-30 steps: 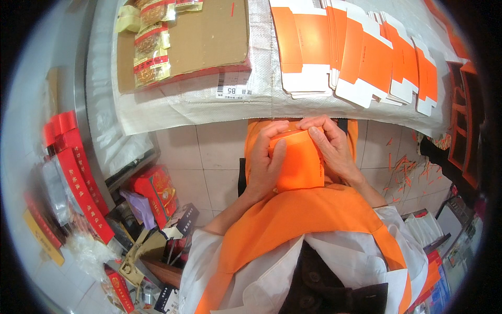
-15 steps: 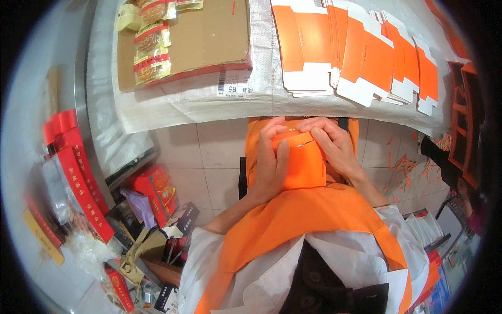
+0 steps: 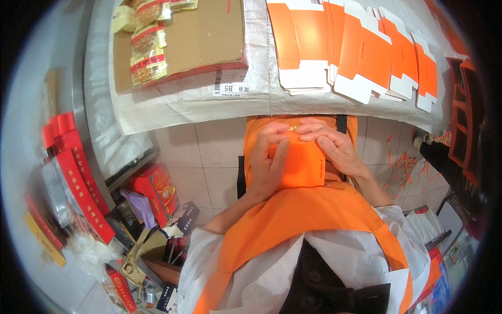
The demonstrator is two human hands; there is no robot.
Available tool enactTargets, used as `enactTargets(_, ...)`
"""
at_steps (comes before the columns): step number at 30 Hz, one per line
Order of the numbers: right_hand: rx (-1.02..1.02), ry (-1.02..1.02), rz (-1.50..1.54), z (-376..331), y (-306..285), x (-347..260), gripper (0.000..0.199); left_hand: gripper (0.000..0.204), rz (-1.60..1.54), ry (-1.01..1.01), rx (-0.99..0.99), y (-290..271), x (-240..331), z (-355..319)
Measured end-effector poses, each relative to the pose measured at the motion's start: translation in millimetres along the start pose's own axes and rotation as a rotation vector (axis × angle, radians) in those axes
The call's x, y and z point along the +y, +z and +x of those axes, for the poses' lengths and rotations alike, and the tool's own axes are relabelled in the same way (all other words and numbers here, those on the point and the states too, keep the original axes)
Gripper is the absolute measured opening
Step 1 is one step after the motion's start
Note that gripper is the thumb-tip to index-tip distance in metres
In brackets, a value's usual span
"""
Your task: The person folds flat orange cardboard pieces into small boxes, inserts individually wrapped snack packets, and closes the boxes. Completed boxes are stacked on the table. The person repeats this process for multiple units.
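Box (image 3: 305,167) looks smooth card, slight sheen. Flat blanks (image 3: 375,49): smooth coated card. Table cover (image 3: 193,114): rough woven plastic. Carton (image 3: 206,39): matt cardboard. Packets (image 3: 148,42): glossy plastic. Apron (image 3: 303,212): matt cloth.

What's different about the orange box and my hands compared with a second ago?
Your right hand has shifted slightly toward you, and the slanted flap edge at the far end of the orange box no longer shows. Nothing was let go: your left hand still holds it too. The flat orange cartons and wrapped packets stayed put.
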State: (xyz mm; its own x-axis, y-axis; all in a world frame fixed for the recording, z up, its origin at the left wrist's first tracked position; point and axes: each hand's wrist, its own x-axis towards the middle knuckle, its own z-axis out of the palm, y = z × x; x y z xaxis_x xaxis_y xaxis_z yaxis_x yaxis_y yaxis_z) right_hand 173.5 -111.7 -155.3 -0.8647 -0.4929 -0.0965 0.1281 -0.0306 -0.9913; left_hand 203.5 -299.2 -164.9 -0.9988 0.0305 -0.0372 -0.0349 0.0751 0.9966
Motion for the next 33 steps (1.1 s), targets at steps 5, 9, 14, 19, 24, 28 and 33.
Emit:
enactTargets(5, 0.177, 0.021, 0.003, -11, 15, 9, 0.018, 0.014, 0.051, 0.09, -0.051, -8, -3, -3)
enactTargets(9, 0.274, 0.041, 0.215, 0, 14, 11, 0.013, 0.035, -0.5, -0.213, 0.022, -8, -9, 2)
enactTargets(14, 0.302, -0.088, 0.801, 46, -10, 8, 0.016, 0.053, -0.975, -0.8, -0.256, -4, -4, 8)
enactTargets(19, 0.415, -0.186, 0.301, 95, -26, -11, 0.018, 0.073, -0.641, -0.421, -0.206, 27, 16, 60)
enactTargets(24, 0.33, -0.102, 0.233, 106, -66, -41, 0.031, 0.105, -0.45, -0.235, -0.056, 42, 24, 132)
enactTargets(28, 0.294, -0.088, 0.406, 90, -82, -47, 0.062, 0.102, -0.152, 0.023, 0.027, 52, 24, 161)
enactTargets(33, 0.419, -0.052, 0.196, 87, -91, -38, 0.078, 0.079, -0.156, -0.06, -0.058, 64, 36, 165)
